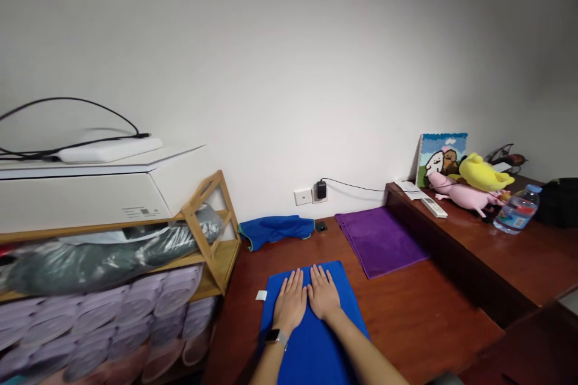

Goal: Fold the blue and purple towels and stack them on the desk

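Note:
A blue cloth (311,349), folded into a rectangle, lies flat on the reddish-brown wooden table. A small white tag (261,295) sticks out from its left edge. My left hand (291,301), with a watch at the wrist, rests palm down on the cloth, fingers stretched out. Beside it my right hand (324,293) also lies flat on the cloth, fingers slightly spread. The two hands nearly touch at the thumbs. Neither holds anything. Behind them a folded purple cloth (379,239) lies to the right, and a crumpled blue cloth (276,230) sits against the wall.
On the left stands a wooden rack (221,240) with several pale slippers and a white box (90,192) on top. A raised ledge on the right carries plush toys (463,194), a water bottle (518,212) and a remote (434,207). A plugged black adapter (321,189) trails a cable.

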`<move>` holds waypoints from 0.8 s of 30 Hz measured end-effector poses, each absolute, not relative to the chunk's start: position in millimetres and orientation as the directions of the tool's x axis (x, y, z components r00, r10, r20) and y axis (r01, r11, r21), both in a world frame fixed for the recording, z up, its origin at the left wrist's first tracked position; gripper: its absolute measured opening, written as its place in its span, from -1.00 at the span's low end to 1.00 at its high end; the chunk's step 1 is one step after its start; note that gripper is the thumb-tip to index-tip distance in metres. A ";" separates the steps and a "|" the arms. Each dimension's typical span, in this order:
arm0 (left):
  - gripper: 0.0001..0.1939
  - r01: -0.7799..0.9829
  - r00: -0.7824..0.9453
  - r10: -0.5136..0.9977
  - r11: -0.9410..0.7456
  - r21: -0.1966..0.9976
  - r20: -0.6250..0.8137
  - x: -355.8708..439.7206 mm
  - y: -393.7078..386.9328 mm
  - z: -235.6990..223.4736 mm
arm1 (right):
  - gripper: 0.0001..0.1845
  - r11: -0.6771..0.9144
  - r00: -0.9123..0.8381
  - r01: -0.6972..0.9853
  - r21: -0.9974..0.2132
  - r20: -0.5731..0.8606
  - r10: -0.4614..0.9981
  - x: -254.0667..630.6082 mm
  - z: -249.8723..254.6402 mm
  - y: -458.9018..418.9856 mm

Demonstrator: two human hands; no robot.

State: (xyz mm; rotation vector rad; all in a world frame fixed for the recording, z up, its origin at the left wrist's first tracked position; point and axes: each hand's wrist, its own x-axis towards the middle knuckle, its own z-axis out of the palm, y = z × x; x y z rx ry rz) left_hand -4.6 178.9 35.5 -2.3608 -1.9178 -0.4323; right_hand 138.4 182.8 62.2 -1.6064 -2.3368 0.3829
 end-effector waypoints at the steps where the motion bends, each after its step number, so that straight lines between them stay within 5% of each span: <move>1: -0.39 0.969 0.179 0.951 -0.215 0.122 0.252 -5.2 179.5 30.4 | -0.32 0.345 -0.343 0.864 -0.368 0.073 0.936 138.1 56.1 183.3; 5: -0.37 0.979 0.143 0.965 -0.171 0.111 0.220 -26.0 179.4 18.5 | -0.30 0.336 -0.338 0.867 -0.369 0.060 0.939 154.6 48.2 189.8; 10: -0.31 0.994 -0.074 0.978 0.057 0.090 0.195 -93.4 180.3 13.9 | -0.29 0.111 -0.124 0.946 -0.305 -0.025 0.992 212.8 57.0 207.6; 21: -0.32 0.997 -0.045 0.966 0.030 0.065 0.253 -107.6 176.6 20.8 | -0.28 0.072 -0.088 0.945 -0.318 -0.038 0.995 227.4 74.1 208.0; 24: -0.31 0.999 -0.034 0.956 0.031 0.015 0.291 -110.4 162.6 27.7 | -0.31 0.099 -0.080 0.936 -0.339 0.068 0.994 233.6 89.0 183.2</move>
